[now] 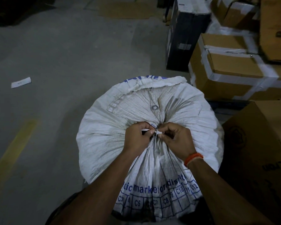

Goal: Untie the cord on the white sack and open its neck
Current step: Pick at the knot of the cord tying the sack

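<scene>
White woven plastic sack (pixel 104 140), bulging and round, stood upright on the grey concrete floor (pixel 63 54) directly below the person, its neck gathered into tight pleats at the centre. Blue printed lettering and a grid of cells marked C3 to C12 ran across the near side. A metal eyelet (pixel 154 107) sat in the cloth just beyond the gathered neck, and a folded hem flap lay along the far edge.

Thin white cord (pixel 156 133), knotted round the gathered neck, ran between the two hands.

Left hand (pixel 136 137): fingers curled, pinching a white end of the cord between thumb and forefinger, resting on the sack top.

Right hand (pixel 175 137): fingers curled, pinching the cord at the knot, just beside the left hand, knuckles nearly touching. An orange thread band (pixel 193 159) circled the right wrist.

Neck of the sack: closed, cord in place.

Surroundings: brown cardboard cartons with white tape (pixel 230 67) stacked to the right, near the sack; a black carton (pixel 183 38) behind them; a large brown box (pixel 258 143) close at the right. A yellow painted stripe (pixel 15 146) marked the floor at left, and a small white paper slip (pixel 21 82) lay well apart from the sack.
</scene>
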Action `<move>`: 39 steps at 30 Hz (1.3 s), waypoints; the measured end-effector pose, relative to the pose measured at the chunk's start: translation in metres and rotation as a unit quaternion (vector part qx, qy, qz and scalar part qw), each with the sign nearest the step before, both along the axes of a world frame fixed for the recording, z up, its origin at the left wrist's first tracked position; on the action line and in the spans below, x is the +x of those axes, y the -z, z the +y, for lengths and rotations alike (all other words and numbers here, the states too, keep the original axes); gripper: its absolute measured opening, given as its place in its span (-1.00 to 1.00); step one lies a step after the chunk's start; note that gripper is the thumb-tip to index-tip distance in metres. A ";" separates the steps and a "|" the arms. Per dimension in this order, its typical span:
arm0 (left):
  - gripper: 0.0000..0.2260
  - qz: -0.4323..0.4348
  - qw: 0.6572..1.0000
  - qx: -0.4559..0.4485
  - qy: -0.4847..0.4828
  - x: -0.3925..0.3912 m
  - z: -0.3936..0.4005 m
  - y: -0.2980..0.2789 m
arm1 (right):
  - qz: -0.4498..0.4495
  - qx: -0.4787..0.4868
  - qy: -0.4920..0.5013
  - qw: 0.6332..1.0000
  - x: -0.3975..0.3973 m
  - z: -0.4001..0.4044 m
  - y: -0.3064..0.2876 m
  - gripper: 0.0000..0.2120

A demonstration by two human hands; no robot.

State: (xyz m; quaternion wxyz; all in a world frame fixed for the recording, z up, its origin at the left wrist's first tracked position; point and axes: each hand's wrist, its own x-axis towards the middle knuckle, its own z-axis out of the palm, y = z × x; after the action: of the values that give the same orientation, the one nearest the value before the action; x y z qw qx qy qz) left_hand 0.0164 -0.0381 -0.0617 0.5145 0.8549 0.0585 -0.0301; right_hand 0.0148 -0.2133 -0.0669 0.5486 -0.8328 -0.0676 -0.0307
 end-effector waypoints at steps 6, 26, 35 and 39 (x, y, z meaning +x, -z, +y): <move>-0.92 -0.009 1.000 -0.001 -0.007 -0.002 -0.001 0.001 | 0.002 0.000 0.006 1.000 0.000 0.001 -0.001 -0.83; -0.93 -0.049 0.999 0.006 -0.009 -0.007 -0.006 0.010 | 0.009 0.010 0.012 1.000 -0.004 0.007 -0.003 -0.81; -0.93 -0.003 0.998 -0.023 0.061 0.003 0.014 0.001 | 0.025 0.027 0.003 0.999 -0.002 0.003 -0.007 -0.82; -0.95 -0.025 0.998 0.011 0.065 0.004 0.018 0.002 | 0.029 0.024 0.006 0.999 -0.001 0.002 -0.006 -0.83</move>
State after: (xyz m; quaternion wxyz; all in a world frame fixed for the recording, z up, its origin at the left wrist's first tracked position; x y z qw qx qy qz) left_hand 0.0201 -0.0198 -0.0633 0.5031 0.8631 -0.0095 -0.0416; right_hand 0.0136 -0.2116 -0.0614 0.5698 -0.8204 -0.0458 -0.0113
